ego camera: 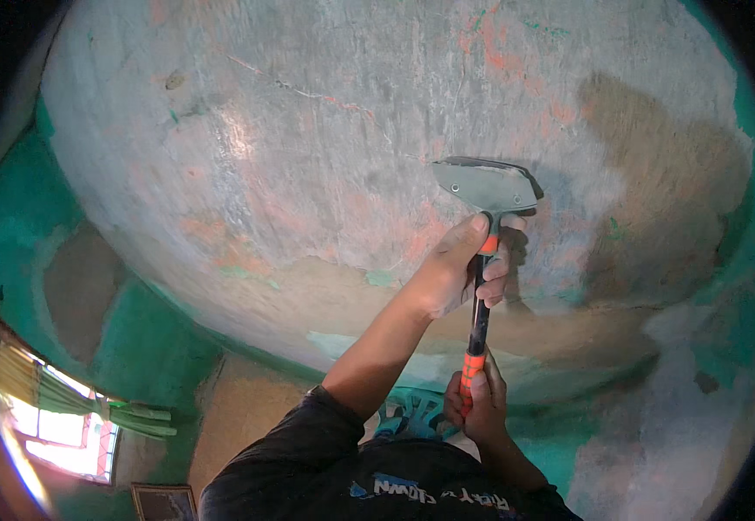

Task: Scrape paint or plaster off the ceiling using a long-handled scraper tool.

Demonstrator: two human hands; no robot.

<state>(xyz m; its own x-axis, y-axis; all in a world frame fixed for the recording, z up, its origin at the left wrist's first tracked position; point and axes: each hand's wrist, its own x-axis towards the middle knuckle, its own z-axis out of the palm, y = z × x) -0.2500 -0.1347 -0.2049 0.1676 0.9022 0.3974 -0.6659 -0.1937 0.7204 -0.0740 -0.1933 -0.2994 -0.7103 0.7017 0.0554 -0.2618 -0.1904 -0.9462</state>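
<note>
A long-handled wall scraper (487,185) with a grey-green head, a black shaft and orange grips stands upright in the middle of the view. Its blade edge lies at or close to the plaster wall (325,169); contact cannot be made out for certain. My left hand (465,260) is wrapped around the neck just under the head, thumb along the front. Lower down, my right hand (481,400) grips the orange handle end (472,378). Around the blade, the wall is patchy grey-white with pinkish-orange traces, bits of green paint and a thin crack (312,94).
Green paint (150,332) borders the bare plaster, with a brown-grey patch (81,293) at left. A turquoise plastic seat (410,413) is below me. At lower left are a bright window (65,430), a tied green curtain (78,397) and a framed picture (164,501).
</note>
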